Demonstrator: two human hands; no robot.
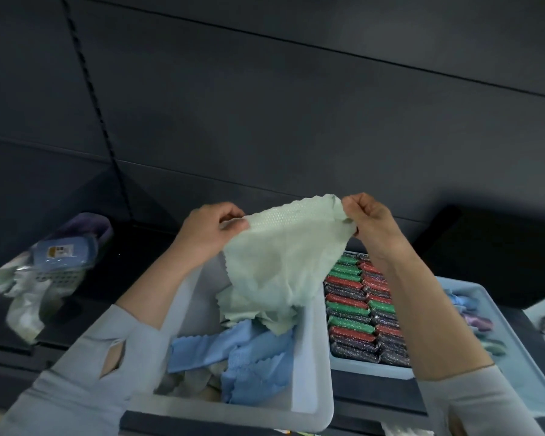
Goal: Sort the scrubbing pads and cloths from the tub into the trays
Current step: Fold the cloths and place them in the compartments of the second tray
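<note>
You are holding a pale green cloth [283, 247] spread above the tub [312, 357], your left hand [208, 234] pinching one upper corner and your right hand [372, 221] the other. Blue cloths [233, 357] are lying in the tub. Right of the tub, a tray [368, 368] is carrying rows of scrubbing pads [359, 313].

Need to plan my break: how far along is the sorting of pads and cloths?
Done: the tray of scrubbing pads looks packed in rows. In hand: left hand and right hand pinch a pale green cloth spread above the tub. Left: blue cloths and more green ones remain in the tub.
</note>
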